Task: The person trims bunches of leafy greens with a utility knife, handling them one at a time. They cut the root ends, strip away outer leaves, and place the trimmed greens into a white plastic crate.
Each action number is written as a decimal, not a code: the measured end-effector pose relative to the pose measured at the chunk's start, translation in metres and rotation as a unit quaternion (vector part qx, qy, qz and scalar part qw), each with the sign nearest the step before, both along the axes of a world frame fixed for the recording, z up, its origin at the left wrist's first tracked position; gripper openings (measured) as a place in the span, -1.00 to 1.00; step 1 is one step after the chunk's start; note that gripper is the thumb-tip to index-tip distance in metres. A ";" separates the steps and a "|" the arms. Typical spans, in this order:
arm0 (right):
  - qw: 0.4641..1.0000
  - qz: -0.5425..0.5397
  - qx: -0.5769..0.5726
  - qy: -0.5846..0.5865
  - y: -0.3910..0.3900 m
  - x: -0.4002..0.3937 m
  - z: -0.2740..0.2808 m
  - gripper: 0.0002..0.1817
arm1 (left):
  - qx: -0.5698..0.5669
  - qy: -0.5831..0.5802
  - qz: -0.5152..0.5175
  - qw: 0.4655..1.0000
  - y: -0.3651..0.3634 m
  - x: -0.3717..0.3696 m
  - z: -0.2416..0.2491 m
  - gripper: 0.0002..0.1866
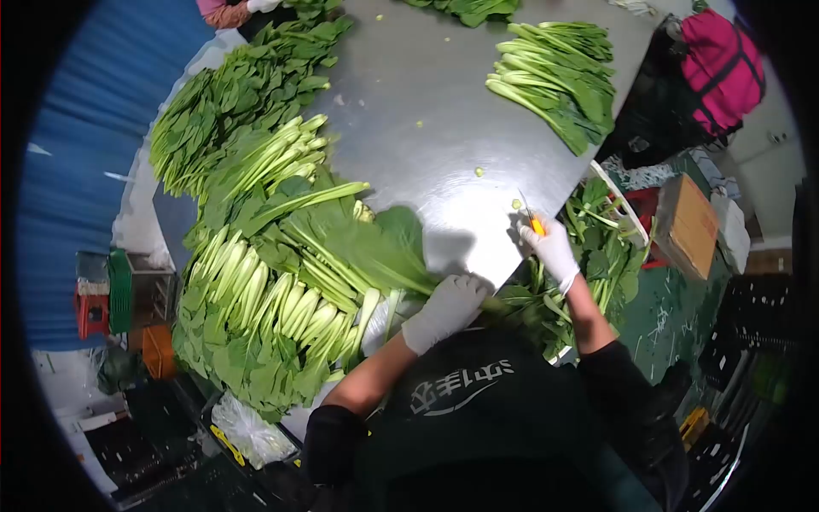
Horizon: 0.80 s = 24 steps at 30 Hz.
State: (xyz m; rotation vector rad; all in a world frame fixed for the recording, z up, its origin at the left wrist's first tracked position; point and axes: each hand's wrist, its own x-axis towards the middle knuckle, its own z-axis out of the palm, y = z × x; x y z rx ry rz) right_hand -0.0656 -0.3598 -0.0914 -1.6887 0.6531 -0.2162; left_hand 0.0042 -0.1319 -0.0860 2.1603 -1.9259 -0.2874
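Note:
My left hand, in a white glove, is closed round the stem of a leafy green, whose broad leaves point up and left over the pile. A small knife with an orange handle is in my gloved right hand, its thin blade pointing up over the table's edge. Left of my left hand lies a big heap of leafy greens with pale stems. A small cut stem piece sits on the metal near the blade.
The metal table carries another bunch of greens at the far right. Loose leaves fill a white-rimmed crate below the right edge. Beyond stand a cardboard box and a pink bag. Another person's gloved hand shows top left.

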 end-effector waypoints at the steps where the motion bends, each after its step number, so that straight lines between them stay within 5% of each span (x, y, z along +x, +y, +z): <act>1: 0.997 -0.018 0.076 0.001 0.010 -0.008 0.012 -0.72 | 0.000 0.032 0.050 0.998 -0.007 -0.001 0.034 -0.81; 4: 0.994 -0.054 0.080 -0.060 0.036 -0.019 0.043 -0.76 | -0.156 0.058 0.201 0.965 -0.004 0.001 0.134 -0.68; 7: 0.992 0.011 0.092 -0.084 0.064 -0.013 0.072 -0.76 | -0.159 0.113 0.324 0.926 0.026 0.004 0.183 -0.64; 11: 0.963 0.138 -0.180 -0.143 0.106 0.000 0.093 -0.65 | -0.136 0.165 0.407 0.888 0.067 0.017 0.144 -0.69; 13: 0.950 0.199 -0.224 -0.089 0.122 0.006 0.102 -0.58 | -0.190 0.343 0.423 0.817 0.085 0.016 0.124 -0.72; 19: 0.906 0.295 -0.295 -0.068 0.149 0.020 0.093 -0.60 | -0.185 0.382 0.475 0.771 0.114 0.003 0.118 -0.73; 23: 0.897 0.324 -0.301 -0.016 0.159 0.027 0.080 -0.69 | -0.176 0.332 0.474 0.796 0.129 -0.001 0.100 -0.71; 24: 0.889 0.354 -0.280 0.077 0.155 0.028 0.062 -0.70 | -0.151 0.293 0.469 0.819 0.135 -0.004 0.095 -0.70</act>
